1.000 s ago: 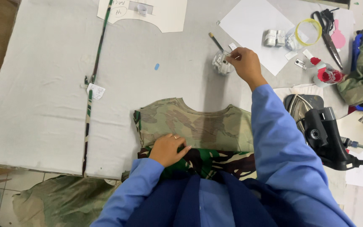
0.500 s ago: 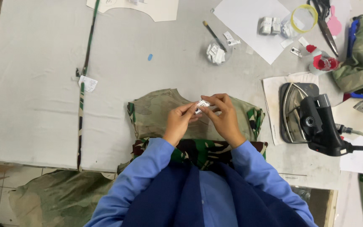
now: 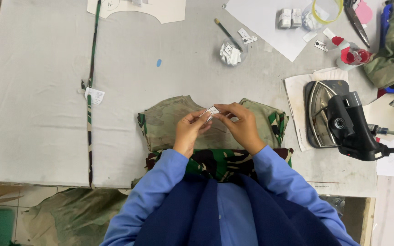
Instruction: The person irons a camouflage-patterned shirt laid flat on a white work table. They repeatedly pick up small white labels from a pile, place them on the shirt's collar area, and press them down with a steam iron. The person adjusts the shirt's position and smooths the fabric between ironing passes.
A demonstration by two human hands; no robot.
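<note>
both hands pinch a small white label (image 3: 212,111) over the camouflage garment (image 3: 169,123): left hand (image 3: 190,130) and right hand (image 3: 240,123) close on opposite ends, equally near.

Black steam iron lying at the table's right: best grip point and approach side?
Probably the black handle, from above. The black steam iron seems to lie tipped on a pad, shiny soleplate facing left and the hose leaving right, so the raised handle is the free, graspable part.
</note>
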